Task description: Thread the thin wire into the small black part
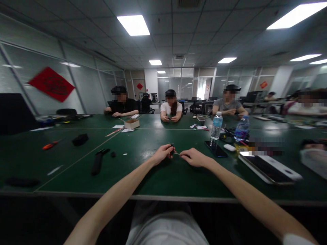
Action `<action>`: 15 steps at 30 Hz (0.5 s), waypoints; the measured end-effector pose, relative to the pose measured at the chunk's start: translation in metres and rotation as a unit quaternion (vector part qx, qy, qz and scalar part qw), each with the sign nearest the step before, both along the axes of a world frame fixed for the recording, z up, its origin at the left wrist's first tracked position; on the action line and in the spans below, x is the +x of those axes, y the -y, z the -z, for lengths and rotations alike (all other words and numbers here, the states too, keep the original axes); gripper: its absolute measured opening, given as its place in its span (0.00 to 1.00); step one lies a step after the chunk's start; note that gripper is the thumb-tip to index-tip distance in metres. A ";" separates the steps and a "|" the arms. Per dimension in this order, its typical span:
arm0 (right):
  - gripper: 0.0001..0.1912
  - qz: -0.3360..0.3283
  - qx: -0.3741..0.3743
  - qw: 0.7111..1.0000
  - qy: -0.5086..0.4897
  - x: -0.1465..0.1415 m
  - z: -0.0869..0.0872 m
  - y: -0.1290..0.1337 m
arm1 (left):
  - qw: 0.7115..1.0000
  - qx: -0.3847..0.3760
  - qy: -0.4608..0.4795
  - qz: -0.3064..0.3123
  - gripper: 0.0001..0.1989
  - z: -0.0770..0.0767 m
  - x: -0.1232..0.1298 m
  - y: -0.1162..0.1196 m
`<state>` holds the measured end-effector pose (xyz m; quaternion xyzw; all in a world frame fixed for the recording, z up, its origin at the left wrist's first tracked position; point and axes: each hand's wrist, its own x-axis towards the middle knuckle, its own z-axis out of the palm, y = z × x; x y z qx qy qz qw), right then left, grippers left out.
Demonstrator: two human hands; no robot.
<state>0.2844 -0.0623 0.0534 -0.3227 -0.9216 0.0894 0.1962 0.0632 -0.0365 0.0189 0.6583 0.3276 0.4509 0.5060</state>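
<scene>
Over the green table, my left hand (163,153) is closed around a small dark object (172,145), whose top pokes out above the fingers. Its exact kind is too small to make out. My right hand (194,157) is closed, fingertips together on one end of a thin pale rod (176,153). The rod reaches across the gap toward my left hand; whether it touches the dark object I cannot tell. To the left of my hands lie a black strap-like item (97,162) and a small black piece (113,154).
A dark phone (216,149), a water bottle (216,126), a second bottle (241,129) and a white mouse (229,147) stand at right. Another phone (270,168) lies nearer. An orange-handled tool (49,145) and a small box (132,124) are leftward. Several people sit around the table.
</scene>
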 end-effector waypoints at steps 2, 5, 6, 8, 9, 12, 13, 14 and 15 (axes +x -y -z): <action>0.14 0.016 -0.026 0.999 -0.022 -0.006 0.003 0.000 | 1.000 -0.009 0.022 -0.012 0.18 0.002 0.000 -0.002; 0.15 0.037 -0.062 0.995 -0.072 -0.017 0.010 0.000 | 0.997 -0.030 0.058 -0.029 0.19 0.007 -0.002 -0.008; 0.15 0.046 -0.074 0.992 -0.089 -0.020 0.012 0.000 | 0.996 -0.039 0.068 -0.033 0.19 0.008 -0.002 -0.011; 0.16 0.069 -0.100 0.985 -0.120 -0.025 0.017 0.000 | 0.994 -0.055 0.084 -0.043 0.19 0.011 -0.003 -0.015; 0.16 0.081 -0.113 0.981 -0.135 -0.028 0.019 0.000 | 0.993 -0.061 0.091 -0.048 0.19 0.012 -0.003 -0.017; 0.16 0.102 -0.145 0.969 -0.170 -0.034 0.026 0.001 | 0.989 -0.077 0.105 -0.062 0.18 0.014 -0.004 -0.021; 0.16 0.106 -0.152 0.966 -0.180 -0.035 0.029 0.000 | 0.988 -0.082 0.109 -0.066 0.18 0.014 -0.004 -0.021; 0.16 0.109 -0.159 0.963 -0.190 -0.037 0.031 0.000 | 0.987 -0.087 0.112 -0.069 0.18 0.014 -0.004 -0.021; 0.16 0.113 -0.165 0.959 -0.201 -0.039 0.034 -0.001 | 0.987 -0.091 0.114 -0.071 0.18 0.014 -0.004 -0.021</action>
